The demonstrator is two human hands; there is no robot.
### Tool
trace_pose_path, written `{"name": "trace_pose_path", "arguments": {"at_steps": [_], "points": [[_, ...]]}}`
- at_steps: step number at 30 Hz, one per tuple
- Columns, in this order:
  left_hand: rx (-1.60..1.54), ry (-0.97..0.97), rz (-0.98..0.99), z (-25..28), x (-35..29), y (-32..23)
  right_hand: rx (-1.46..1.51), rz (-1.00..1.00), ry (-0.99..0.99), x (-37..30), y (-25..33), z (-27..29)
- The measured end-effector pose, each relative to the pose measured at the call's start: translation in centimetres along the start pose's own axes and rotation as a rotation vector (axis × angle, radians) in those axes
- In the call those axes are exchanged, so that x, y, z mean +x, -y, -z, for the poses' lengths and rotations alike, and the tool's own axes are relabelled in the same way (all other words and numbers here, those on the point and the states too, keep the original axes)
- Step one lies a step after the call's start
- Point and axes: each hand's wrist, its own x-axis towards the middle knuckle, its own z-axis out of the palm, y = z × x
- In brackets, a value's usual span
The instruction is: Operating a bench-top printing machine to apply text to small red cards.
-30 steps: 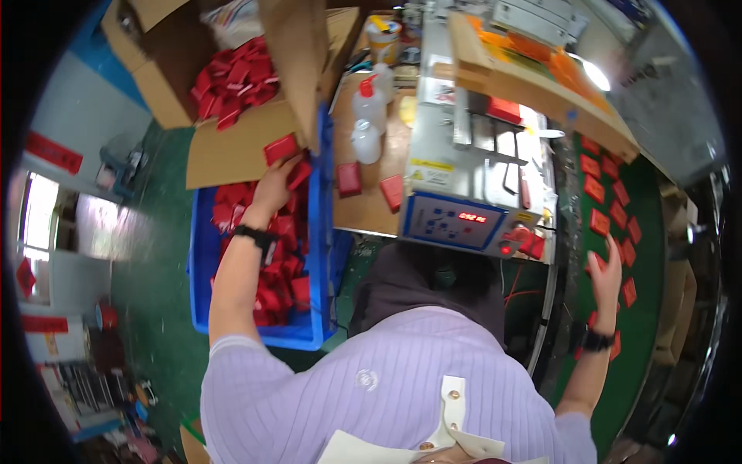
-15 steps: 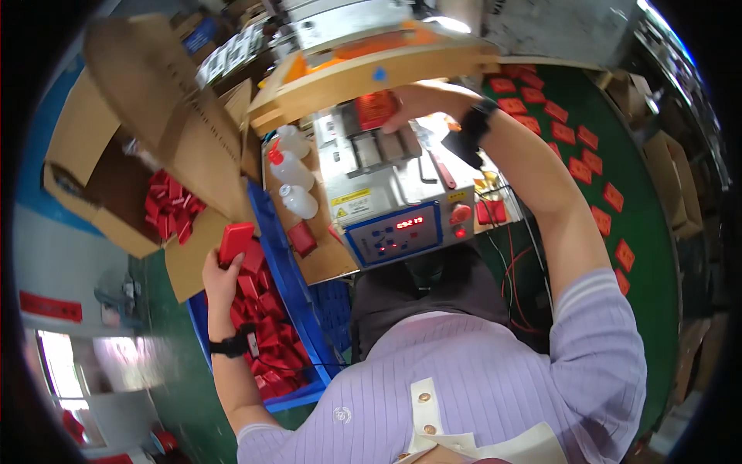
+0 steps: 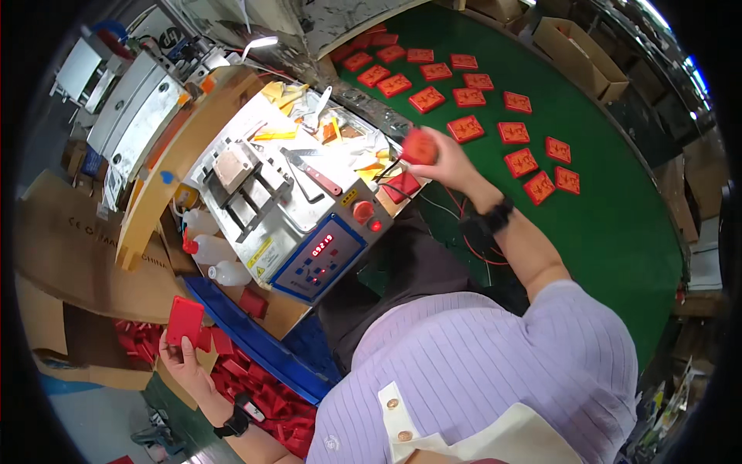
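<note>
My left hand (image 3: 188, 365) pinches a plain flat red box (image 3: 185, 319) beside a blue crate (image 3: 255, 334) heaped with red boxes (image 3: 263, 402). Off the right side of the machine, my right hand (image 3: 452, 161) grips another red box (image 3: 419, 147), slightly blurred, over the near edge of the green floor. On top of the printing machine (image 3: 321, 259), the metal fixture (image 3: 247, 185) holds no red box. A red-handled knife (image 3: 318, 176) and a hex key (image 3: 305, 185) lie on the machine top beside the fixture.
Printed red boxes (image 3: 468, 97) lie spread over the green floor (image 3: 610, 224). A wooden frame (image 3: 182, 158) stands left of the fixture. White bottles (image 3: 212, 249) stand beside the machine. Cables (image 3: 464, 209) hang at its right, near a red box (image 3: 400, 187). An open cardboard box (image 3: 85, 332) is at left.
My right hand has lifted the printed red box off the fixture and carried it right, clear of the machine. The view has turned right. My left hand still holds its red box.
</note>
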Motion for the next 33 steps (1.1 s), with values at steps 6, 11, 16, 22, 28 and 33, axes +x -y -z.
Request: {"name": "trace_pose_path", "arguments": {"at_steps": [6,11,16,22,28,33], "points": [[-0.191,0.18,0.066,-6.4,2.6,-2.6,-0.495,-0.43,-0.145,-6.4,-9.8,4.7],[-0.183,0.414,0.047,-11.8,6.3,-3.0,-0.827,-0.284,-0.271,-6.4,-13.6,6.2],[0.119,0.505,-0.109,-16.1,12.3,-2.6,-0.681,-0.17,-0.278,-5.1,-12.3,6.3],[0.353,0.476,-0.138,-19.7,18.7,0.5,-0.287,-0.228,-0.182,-2.3,-7.4,3.9],[0.931,0.644,-0.422,-23.0,20.2,0.8,-0.08,-0.299,-0.138,-1.7,-3.8,3.4],[0.814,0.795,-0.406,-23.0,22.1,3.8,-0.008,-0.277,-0.078,-1.7,-2.7,2.8]]}}
